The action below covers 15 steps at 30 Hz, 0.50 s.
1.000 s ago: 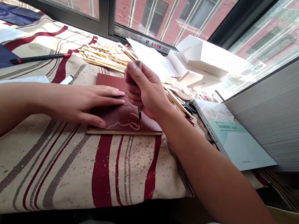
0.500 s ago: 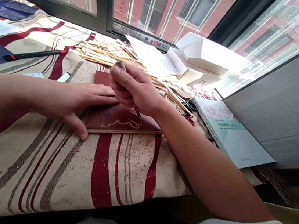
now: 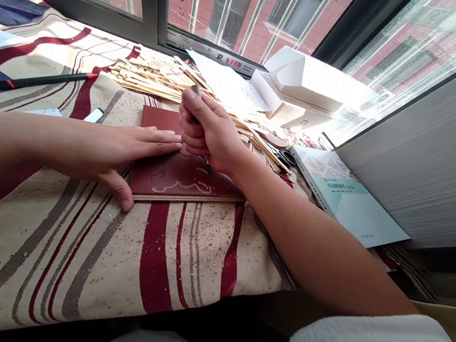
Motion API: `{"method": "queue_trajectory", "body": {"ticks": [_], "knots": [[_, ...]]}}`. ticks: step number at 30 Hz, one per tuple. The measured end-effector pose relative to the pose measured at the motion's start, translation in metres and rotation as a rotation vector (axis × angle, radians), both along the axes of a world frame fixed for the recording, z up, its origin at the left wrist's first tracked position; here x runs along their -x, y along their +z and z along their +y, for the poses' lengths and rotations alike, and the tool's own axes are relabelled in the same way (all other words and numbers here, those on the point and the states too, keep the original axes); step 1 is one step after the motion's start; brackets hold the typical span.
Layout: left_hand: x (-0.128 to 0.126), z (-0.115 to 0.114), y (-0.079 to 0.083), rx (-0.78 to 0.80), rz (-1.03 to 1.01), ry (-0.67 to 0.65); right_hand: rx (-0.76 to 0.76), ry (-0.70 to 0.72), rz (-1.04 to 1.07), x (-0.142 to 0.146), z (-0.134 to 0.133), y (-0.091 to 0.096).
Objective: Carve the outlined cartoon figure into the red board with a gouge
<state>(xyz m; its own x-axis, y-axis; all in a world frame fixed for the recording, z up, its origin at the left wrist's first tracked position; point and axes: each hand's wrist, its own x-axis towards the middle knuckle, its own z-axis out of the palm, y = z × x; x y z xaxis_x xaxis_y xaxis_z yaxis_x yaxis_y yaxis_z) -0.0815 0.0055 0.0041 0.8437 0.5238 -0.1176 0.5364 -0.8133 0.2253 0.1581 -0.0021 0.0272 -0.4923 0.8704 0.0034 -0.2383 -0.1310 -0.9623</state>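
Observation:
A reddish-brown board (image 3: 183, 171) lies on the striped cloth, with a pale wavy line cut into its surface and thin dark drawn lines beside it. My left hand (image 3: 129, 148) rests flat across the board's left side, fingers stretched out and thumb at the near left corner. Closed in a fist above the board, my right hand (image 3: 212, 132) grips a carving tool (image 3: 197, 90). The top of its handle shows over the thumb; its thin dark lower end comes out under the fist, close to the cut line. Whether the tip touches the board is hard to tell.
Small shavings dot the striped cloth (image 3: 195, 251). Thin wooden strips (image 3: 151, 81) are piled behind the board, with a white box (image 3: 308, 86) by the window. Scissors (image 3: 285, 159) and a book (image 3: 347, 196) lie right; a black-and-red pen (image 3: 49, 81) and white-capped marker (image 3: 94, 115) lie left.
My right hand, with the carving tool, has shifted slightly right and up over the board. My left hand stays flat in its place. The whole view has tilted a little.

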Motion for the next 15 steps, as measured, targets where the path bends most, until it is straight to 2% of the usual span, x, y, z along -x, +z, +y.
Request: {"method": "queue_trajectory", "body": {"ticks": [2, 4, 6, 9, 11, 13, 15], "knots": [[0.000, -0.003, 0.001, -0.023, -0.013, 0.020, -0.041, 0.150, 0.007, -0.001, -0.003, 0.002], [-0.001, -0.004, 0.001, -0.041, -0.023, 0.019, -0.034, 0.174, -0.008, 0.001, -0.004, 0.002], [-0.001, -0.003, 0.001, -0.033, -0.020, -0.008, -0.001, 0.056, -0.018, 0.004, -0.001, 0.000], [-0.001, 0.001, 0.002, 0.015, -0.005, -0.021, 0.073, -0.299, 0.012, 0.004, 0.006, -0.007], [-0.003, 0.001, 0.005, 0.047, 0.003, -0.001, 0.106, -0.437, 0.053, 0.002, 0.010, -0.010], [-0.005, -0.001, 0.009, 0.068, 0.017, 0.027, 0.129, -0.405, 0.087, -0.003, 0.012, -0.011], [-0.007, -0.004, 0.014, 0.081, 0.029, 0.052, 0.180, -0.288, 0.086, -0.007, 0.012, -0.010]]}}
